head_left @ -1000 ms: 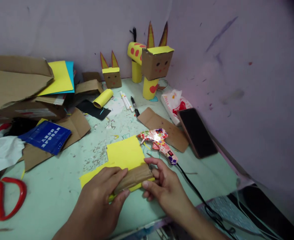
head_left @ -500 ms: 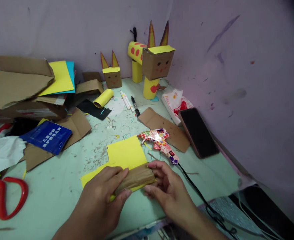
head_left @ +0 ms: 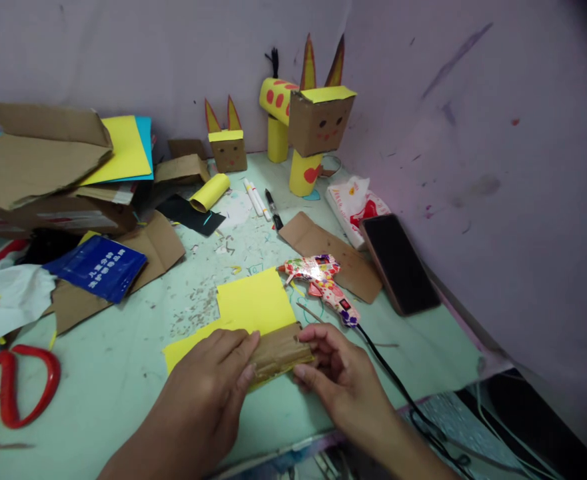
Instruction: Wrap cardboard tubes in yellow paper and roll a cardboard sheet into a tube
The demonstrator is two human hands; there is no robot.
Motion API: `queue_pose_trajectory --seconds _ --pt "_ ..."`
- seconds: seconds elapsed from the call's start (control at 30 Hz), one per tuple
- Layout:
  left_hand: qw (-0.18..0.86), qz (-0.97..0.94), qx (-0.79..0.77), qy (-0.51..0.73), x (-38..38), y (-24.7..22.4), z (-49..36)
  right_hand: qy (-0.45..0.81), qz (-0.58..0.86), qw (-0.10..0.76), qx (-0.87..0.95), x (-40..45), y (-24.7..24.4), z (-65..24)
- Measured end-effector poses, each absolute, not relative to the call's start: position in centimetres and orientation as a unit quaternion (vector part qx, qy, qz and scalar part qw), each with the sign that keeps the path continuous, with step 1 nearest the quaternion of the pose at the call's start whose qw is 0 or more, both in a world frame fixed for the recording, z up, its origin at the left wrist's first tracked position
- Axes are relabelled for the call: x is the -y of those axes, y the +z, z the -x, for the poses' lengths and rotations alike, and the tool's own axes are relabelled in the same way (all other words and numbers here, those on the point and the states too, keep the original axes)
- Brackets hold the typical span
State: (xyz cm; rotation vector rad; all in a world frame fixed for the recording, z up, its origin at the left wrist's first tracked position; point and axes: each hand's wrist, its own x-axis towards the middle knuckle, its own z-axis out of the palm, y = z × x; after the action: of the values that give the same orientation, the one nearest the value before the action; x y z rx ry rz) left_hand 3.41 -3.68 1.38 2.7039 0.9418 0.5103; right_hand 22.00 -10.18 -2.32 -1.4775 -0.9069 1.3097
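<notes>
A creased brown cardboard roll (head_left: pixel 277 350) lies on a sheet of yellow paper (head_left: pixel 256 303) near the table's front edge. My left hand (head_left: pixel 213 383) is over its left end, fingers laid across the top and thumb along the near side. At the right end, my right hand (head_left: pixel 336 373) pinches the roll between curled fingers and thumb. Yellow paper shows under the roll's near edge. The left end is hidden beneath my left hand. Just beyond my right hand lies a flower-patterned hot glue gun (head_left: pixel 320 283), its nozzle pointing left.
Red-and-yellow-handled scissors (head_left: pixel 28 387) lie at left, near a blue packet (head_left: pixel 98 267) and a cardboard box (head_left: pixel 38 167). A phone (head_left: pixel 400 263) rests at right. Behind stand a cardboard animal (head_left: pixel 320 123) and a smaller eared box (head_left: pixel 229 152). The gun's black cord (head_left: pixel 386 367) runs off the front edge.
My left thumb has moved up against the roll, nearer the index finger, and the left fingers lie flatter over it. My right hand keeps its place at the right end. The view has shifted slightly.
</notes>
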Motion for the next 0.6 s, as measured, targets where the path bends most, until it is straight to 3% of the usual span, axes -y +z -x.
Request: queue_pose_trajectory --seconds 0.2,0.37,0.6 --pt "0.106 -0.928 -0.317 0.166 3.6 1.3 -3.7 0.486 0.630 0.410 0.446 11.2 -0.7 -23.4" --pt "0.105 -0.927 -0.320 0.165 3.8 1.4 -3.6 0.251 0.738 0.394 0.487 9.3 1.0 -27.0" --pt "0.105 -0.925 -0.327 0.164 3.9 1.2 -3.6 0.160 0.788 0.104 0.585 4.3 1.1 -28.1"
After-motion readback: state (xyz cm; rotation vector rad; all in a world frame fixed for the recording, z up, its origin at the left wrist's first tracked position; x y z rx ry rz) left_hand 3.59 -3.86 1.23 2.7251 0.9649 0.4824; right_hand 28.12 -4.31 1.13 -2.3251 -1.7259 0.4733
